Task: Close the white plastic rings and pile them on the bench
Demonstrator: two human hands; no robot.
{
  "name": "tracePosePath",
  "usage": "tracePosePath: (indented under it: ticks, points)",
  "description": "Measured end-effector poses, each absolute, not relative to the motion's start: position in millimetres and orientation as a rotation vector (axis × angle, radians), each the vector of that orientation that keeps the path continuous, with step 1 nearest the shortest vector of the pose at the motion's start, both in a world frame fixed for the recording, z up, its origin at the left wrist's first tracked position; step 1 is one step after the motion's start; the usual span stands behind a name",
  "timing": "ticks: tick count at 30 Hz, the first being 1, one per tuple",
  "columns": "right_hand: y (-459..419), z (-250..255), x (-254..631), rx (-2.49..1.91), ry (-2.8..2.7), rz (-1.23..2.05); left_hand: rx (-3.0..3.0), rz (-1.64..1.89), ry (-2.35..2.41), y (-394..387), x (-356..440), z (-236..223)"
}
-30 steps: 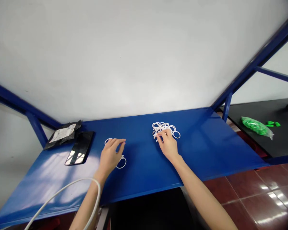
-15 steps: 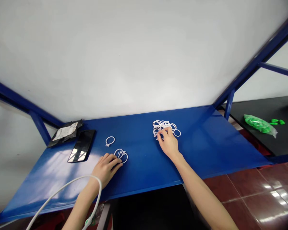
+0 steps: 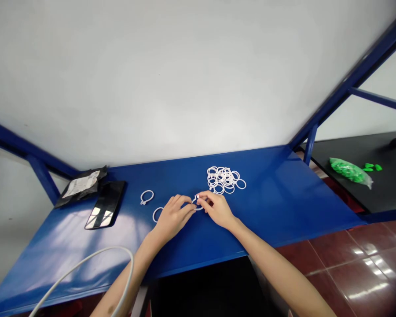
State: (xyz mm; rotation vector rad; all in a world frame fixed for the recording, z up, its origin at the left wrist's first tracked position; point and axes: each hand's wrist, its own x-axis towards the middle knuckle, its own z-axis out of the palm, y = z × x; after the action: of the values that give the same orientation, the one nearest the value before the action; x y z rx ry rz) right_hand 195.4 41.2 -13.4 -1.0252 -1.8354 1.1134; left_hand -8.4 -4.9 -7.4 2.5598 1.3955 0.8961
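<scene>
My left hand (image 3: 173, 215) and my right hand (image 3: 216, 208) meet over the blue table (image 3: 284, 198), both pinching one white plastic ring (image 3: 198, 202) between their fingertips. A pile of several white rings (image 3: 225, 179) lies just behind my right hand. Two single rings lie to the left: one ring (image 3: 146, 197) stands apart, another ring (image 3: 156, 214) is partly hidden by my left hand.
A black phone (image 3: 104, 204) and a black packet (image 3: 81, 186) with a white label lie at the table's left end. A white cable (image 3: 86, 264) loops near my left forearm. A green bag (image 3: 348, 169) sits on a black table to the right.
My right hand left the pile with one ring and came toward the middle. My left hand moved right from the two single rings and joined it on that ring.
</scene>
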Motion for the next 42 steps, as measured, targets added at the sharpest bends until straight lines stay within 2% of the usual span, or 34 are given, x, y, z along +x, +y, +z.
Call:
tracePosePath:
  ticks: [3, 7, 15, 31, 39, 42]
  points:
    - [46.1, -15.8, 196.8, -1.041, -1.740, 1.134, 2.330, 1.010, 1.320, 4.7, 2.3, -8.1]
    - [46.6, -13.6, 197.2, -1.052, -1.731, 1.189, 1.890, 1.233, 1.464, 3.2, 9.6, -17.4]
    - [42.8, -10.7, 198.6, -0.954, -1.854, 1.220, 1.765, 1.253, 1.490, -3.1, 8.3, -24.3]
    - [34.9, -24.7, 202.0, -0.774, -2.097, 0.989, 2.138, 1.457, 1.297, -13.1, 10.9, -30.3]
    - [35.6, -28.9, 201.4, -0.803, -2.187, 0.804, 2.281, 1.386, 1.354, -9.6, 11.6, -28.9]
    - [40.5, -26.6, 201.6, -0.880, -2.174, 0.602, 2.400, 1.245, 1.498, -4.4, 5.2, -19.7]
